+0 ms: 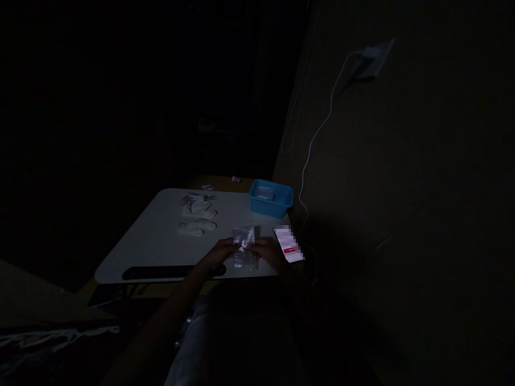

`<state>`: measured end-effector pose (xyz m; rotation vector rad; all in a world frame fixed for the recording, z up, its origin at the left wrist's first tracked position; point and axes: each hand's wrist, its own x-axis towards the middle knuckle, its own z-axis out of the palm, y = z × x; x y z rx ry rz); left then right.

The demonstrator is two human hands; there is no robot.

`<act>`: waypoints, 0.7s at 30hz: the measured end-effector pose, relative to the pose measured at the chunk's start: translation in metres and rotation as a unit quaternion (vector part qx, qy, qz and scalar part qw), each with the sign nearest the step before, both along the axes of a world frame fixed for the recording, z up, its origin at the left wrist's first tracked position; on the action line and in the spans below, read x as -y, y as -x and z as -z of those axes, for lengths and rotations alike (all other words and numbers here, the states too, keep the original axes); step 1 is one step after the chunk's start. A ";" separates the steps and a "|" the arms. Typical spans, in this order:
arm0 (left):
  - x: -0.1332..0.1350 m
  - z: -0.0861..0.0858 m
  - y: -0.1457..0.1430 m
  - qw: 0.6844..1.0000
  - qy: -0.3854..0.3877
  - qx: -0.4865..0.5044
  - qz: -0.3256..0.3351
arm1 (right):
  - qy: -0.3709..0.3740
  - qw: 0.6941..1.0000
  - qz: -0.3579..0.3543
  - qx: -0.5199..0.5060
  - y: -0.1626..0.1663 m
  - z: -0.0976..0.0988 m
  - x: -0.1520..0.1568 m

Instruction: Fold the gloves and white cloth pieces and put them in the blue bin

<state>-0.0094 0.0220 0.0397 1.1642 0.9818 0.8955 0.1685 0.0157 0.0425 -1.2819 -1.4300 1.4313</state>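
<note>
Both hands meet at the near edge of the table. The left hand (220, 252) and the right hand (270, 251) each have their fingers closed on one side of a crinkled clear plastic packet (243, 245), holding it between them just above the tabletop. The room is so dim that I cannot make out what is inside the packet, nor any print on it.

Just beside the right hand lies a phone (288, 245) with its screen lit. The screen is blurred except for a red band low down, so nothing on it can be read. A white cable (317, 131) runs up the wall to a socket (376, 55).

Farther back on the white table (153, 241), a blue tub (277, 203) stands at the far right corner. A cluster of pale packets (197, 214) lies left of it, well apart from the hands. A dark strip (161, 272) runs along the near edge by the left forearm
</note>
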 end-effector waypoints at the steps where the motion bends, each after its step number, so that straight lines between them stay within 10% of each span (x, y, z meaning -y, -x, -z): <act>1: 0.001 0.002 0.000 1.000 -0.012 -0.016 -0.007 | -0.002 1.000 -0.002 0.005 0.000 0.000 0.001; 21: 0.005 0.010 0.004 0.999 -0.034 0.015 -0.009 | -0.010 0.999 -0.028 0.014 -0.007 -0.002 0.004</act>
